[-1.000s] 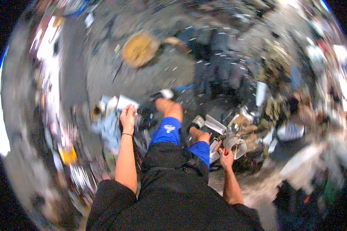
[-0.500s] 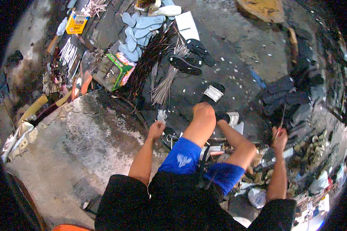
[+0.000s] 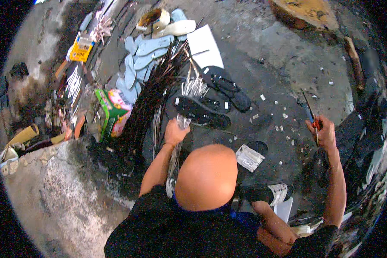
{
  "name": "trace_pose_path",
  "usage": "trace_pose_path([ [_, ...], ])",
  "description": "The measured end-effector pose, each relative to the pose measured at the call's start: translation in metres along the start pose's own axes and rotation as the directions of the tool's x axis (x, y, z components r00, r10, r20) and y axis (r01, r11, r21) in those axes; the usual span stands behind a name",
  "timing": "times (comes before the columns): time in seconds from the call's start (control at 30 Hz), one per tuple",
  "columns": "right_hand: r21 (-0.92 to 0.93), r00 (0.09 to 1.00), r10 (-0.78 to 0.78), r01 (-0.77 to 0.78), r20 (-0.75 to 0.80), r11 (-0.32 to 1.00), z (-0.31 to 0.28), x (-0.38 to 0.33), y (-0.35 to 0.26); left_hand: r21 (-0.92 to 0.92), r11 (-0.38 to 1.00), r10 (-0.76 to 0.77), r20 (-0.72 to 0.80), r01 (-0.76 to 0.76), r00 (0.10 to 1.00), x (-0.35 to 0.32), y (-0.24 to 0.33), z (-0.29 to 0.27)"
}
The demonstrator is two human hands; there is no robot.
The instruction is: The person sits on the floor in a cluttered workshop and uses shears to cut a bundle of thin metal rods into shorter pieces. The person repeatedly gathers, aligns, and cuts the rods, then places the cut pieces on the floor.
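Note:
My left hand point(image 3: 175, 131) is closed around a bundle of thin silvery rods point(image 3: 192, 88) that fans out on the ground ahead of it and runs back under my arm. My right hand point(image 3: 323, 131) is raised far to the right and grips a thin pointed tool point(image 3: 310, 112) with a red and blue handle, its tip pointing away from me. My bare knee point(image 3: 206, 176) rises between the two arms. A thick bundle of dark sticks point(image 3: 148, 103) lies just left of the silvery rods.
Black sandals point(image 3: 202, 112) lie ahead of my left hand on the grey floor. A green and pink box point(image 3: 114, 111), pale blue sole cut-outs point(image 3: 137, 60), a white sheet point(image 3: 204, 45) and a yellow packet point(image 3: 81, 47) lie further out. A rough concrete slab point(image 3: 51, 185) is at lower left.
The view has swung left and closer to the floor. My left hand has reached forward and closed on the silvery rods. My right hand has stayed out to the right with its tool.

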State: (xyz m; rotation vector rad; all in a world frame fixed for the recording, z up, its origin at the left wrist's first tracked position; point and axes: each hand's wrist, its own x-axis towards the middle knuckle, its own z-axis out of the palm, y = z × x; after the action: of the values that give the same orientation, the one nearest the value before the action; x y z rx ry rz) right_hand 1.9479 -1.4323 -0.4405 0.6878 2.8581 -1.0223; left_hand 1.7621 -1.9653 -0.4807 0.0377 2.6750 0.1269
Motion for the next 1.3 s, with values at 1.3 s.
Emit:
trace_pose_path([
  [1.3,0.915,0.914,0.314,-0.335,0.257,0.225,0.007,-0.279,-0.044,-0.912,0.303,0.841,0.393,0.276,0.373,-0.188,0.451,0.045],
])
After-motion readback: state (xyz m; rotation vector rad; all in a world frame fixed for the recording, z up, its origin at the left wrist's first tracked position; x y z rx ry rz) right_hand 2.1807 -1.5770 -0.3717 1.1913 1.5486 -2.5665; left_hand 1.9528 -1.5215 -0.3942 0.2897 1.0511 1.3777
